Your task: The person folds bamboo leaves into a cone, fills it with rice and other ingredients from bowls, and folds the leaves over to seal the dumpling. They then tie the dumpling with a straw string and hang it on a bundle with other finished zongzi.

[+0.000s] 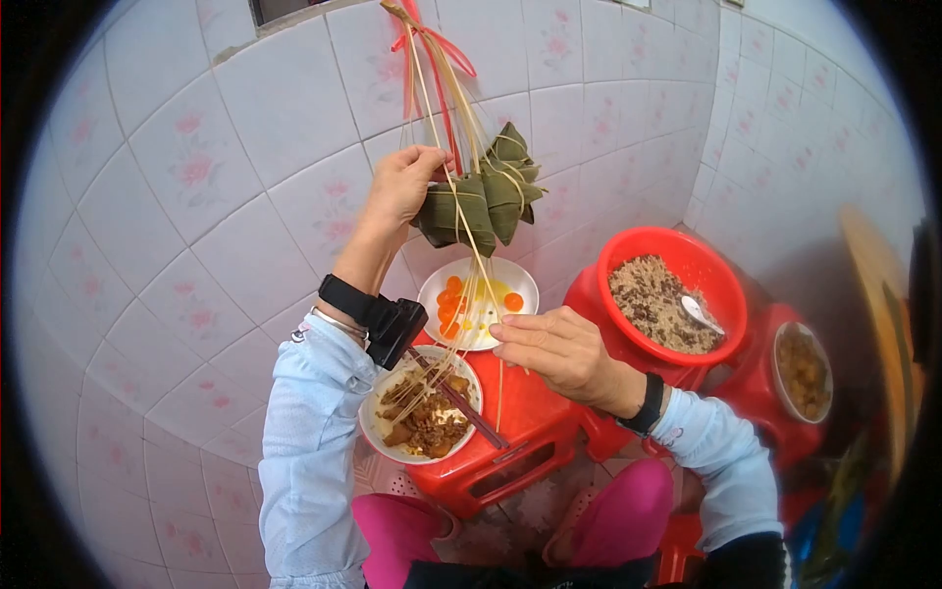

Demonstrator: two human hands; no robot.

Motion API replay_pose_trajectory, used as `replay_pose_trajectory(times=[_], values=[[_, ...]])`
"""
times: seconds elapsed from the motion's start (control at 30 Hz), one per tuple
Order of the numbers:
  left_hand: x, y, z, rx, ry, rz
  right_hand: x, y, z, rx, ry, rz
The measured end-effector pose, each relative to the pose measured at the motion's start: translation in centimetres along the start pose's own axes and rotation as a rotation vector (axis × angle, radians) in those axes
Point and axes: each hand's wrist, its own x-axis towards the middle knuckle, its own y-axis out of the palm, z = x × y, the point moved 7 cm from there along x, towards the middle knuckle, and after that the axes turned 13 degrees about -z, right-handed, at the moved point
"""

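Before the tiled wall (pixel 608 59) hang green, string-bound leaf parcels (pixel 504 208).

Matt, finely ribbed leaf on the dark-green pyramid-shaped bundles (pixel 502 211), with dry, fibrous-looking finish on the thin straw-coloured strands (pixel 463 106) and smooth sheen on the narrow pinkish-red ribbon (pixel 408 79). Glossy moulded plastic on the deep round red basin (pixel 699 257) and low red stool (pixel 530 393), smooth glaze-like shine on the shallow round white plate (pixel 527 282) and deep white bowl (pixel 371 427), dull wood-like finish on the slim dark-brown chopsticks (pixel 458 398). Smooth, faintly glossy tile across the white pink-flowered wall (pixel 304 128), against soft matt cloth in the pale-blue sleeves (pixel 314 442) and bright-pink trousers (pixel 623 515).
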Motion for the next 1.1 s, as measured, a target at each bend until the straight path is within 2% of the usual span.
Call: replay_pose_trajectory(times=[0.5,0.8,0.9,0.97,1.0,1.07,1.1], values=[[0.0,-0.1,0.2,-0.093,-0.021,-0.052,0.0,-0.4,1.0,0.006,-0.019,-0.016],[0.2,-0.4,0.6,-0.111,-0.045,-0.058,-0.5,-0.3,1.4,0.03,-0.037,0.047],[0.3,-0.6,0.6,-0.153,-0.076,-0.012,0.2,-0.4,1.1,0.076,-0.013,0.03],[0.0,-0.2,0.8,-0.253,-0.114,0.14,1.6,-0.6,1.6,0.086,-0.024,0.044],[-0.2,-0.8,0.7,-0.254,-0.11,0.141,2.3,-0.7,1.7,0.084,-0.027,0.043],[-1.8,-0.4,1.2,-0.446,-0.263,0.312,3.5,-1.9,1.1,0.215,0.121,-0.107],[-2.2,-0.4,1.6,-0.447,-0.261,0.313,3.6,-2.0,1.3,0.214,0.119,-0.107]])
